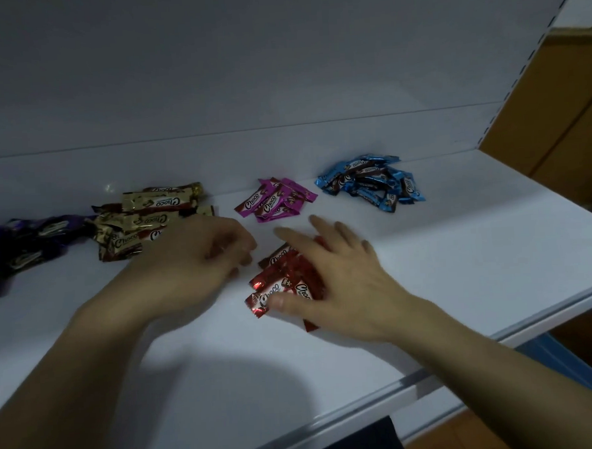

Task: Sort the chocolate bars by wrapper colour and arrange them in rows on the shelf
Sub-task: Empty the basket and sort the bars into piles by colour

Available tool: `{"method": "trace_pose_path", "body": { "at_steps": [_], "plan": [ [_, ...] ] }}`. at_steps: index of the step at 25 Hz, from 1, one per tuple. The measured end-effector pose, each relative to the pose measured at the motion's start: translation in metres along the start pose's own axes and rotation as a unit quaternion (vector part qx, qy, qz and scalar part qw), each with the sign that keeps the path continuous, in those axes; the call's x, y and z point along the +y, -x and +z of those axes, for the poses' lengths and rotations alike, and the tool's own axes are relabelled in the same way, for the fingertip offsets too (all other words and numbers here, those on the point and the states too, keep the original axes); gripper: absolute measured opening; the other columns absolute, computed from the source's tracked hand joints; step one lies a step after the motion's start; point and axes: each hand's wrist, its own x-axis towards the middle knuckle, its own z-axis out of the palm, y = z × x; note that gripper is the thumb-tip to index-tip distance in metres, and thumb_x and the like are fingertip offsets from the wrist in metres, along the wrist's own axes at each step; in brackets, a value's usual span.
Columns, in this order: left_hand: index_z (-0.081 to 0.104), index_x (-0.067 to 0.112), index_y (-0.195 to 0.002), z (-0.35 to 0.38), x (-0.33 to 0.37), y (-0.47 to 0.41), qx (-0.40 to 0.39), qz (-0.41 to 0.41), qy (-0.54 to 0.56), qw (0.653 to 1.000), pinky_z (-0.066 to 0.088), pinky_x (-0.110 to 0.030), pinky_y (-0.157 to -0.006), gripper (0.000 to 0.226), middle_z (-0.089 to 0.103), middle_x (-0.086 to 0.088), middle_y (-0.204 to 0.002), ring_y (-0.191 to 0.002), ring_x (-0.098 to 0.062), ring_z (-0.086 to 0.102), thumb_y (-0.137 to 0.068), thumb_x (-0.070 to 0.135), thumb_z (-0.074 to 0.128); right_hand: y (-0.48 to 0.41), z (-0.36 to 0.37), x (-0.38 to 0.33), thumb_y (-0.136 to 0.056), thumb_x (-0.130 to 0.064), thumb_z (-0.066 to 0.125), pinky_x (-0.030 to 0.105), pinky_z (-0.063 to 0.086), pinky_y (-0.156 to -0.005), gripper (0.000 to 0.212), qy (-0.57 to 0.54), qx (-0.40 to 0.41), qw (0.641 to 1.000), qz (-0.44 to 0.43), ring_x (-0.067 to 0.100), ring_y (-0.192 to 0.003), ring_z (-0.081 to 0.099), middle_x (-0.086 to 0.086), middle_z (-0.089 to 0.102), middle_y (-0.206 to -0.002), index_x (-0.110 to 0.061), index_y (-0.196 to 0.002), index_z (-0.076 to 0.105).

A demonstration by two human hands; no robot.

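right hand (pixel 328 281): fingers spread flat on red bars (pixel 283 280), centre of frame, mid-shelf (pixel 461 267).
left hand (pixel 193 260): curled just left of them; contents cannot tell.
risk: slick loose heap; a sweep may scatter reds into pink bars (pixel 276 199) or gold bars (pixel 140 218) behind.
far: blue bars (pixel 371 182), upper right, still heaped.

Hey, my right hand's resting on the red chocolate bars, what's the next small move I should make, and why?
Probably use the right hand to spread the red bars into a side-by-side row. They lie overlapped and askew under it, nearer the shelf front than the pink bars, and every colour already sits in its own heap, so sorting looks done.
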Motion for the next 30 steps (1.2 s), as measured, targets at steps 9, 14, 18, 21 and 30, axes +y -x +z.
{"method": "trace_pose_path", "body": {
  "at_steps": [9,14,18,21,30],
  "plan": [
    [0.067,0.036,-0.087,0.019,0.002,0.003,0.054,0.052,-0.024,0.997,0.047,-0.025,-0.063,0.021,0.068,0.015,-0.076,-0.074,0.002,0.062,-0.096,0.026,0.051,0.005,0.004,0.028,-0.097,-0.056,0.043,0.041,0.034,-0.097,0.026,0.017,0.094,0.994,-0.052,0.013,-0.118,0.039,-0.014,0.049,-0.125,-0.047,-0.12,0.051],
    [0.059,0.039,-0.125,0.068,0.007,-0.001,-0.022,0.176,-0.081,0.981,0.04,-0.035,-0.093,0.036,0.052,0.023,-0.121,-0.115,-0.002,0.049,-0.096,0.05,0.042,0.03,-0.029,0.125,-0.099,-0.053,0.045,0.039,0.032,-0.09,0.026,0.044,0.11,0.992,0.047,0.013,-0.113,0.038,-0.009,0.048,-0.124,-0.045,-0.123,0.051],
    [0.049,0.037,-0.137,0.093,0.025,-0.024,-0.048,0.222,-0.162,0.96,0.031,-0.036,-0.101,0.047,0.044,0.013,-0.145,-0.133,-0.009,0.039,-0.097,0.054,0.032,0.008,-0.056,0.218,-0.098,-0.047,0.05,0.046,0.037,-0.088,0.031,0.071,0.163,0.968,0.175,0.032,-0.116,0.045,0.006,0.052,-0.125,-0.035,-0.125,0.055],
    [0.043,0.035,-0.145,0.117,0.051,-0.053,-0.081,0.253,-0.161,0.951,0.027,-0.04,-0.114,0.055,0.035,0.012,-0.156,-0.142,-0.006,0.03,-0.097,0.055,0.026,-0.032,-0.074,0.268,-0.098,-0.047,0.05,0.052,0.037,-0.097,0.035,0.074,0.166,0.946,0.269,0.039,-0.123,0.043,0.012,0.05,-0.132,-0.032,-0.13,0.053],
    [0.034,0.03,-0.153,0.165,0.104,-0.118,-0.108,0.3,-0.151,0.936,0.011,-0.037,-0.119,0.051,0.023,0.014,-0.162,-0.146,-0.002,0.016,-0.105,0.047,0.038,-0.092,-0.089,0.315,-0.096,-0.052,0.049,0.056,0.031,-0.107,0.042,0.058,0.151,0.948,0.276,0.036,-0.13,0.042,0.01,0.049,-0.141,-0.035,-0.134,0.051]
  ]
}}
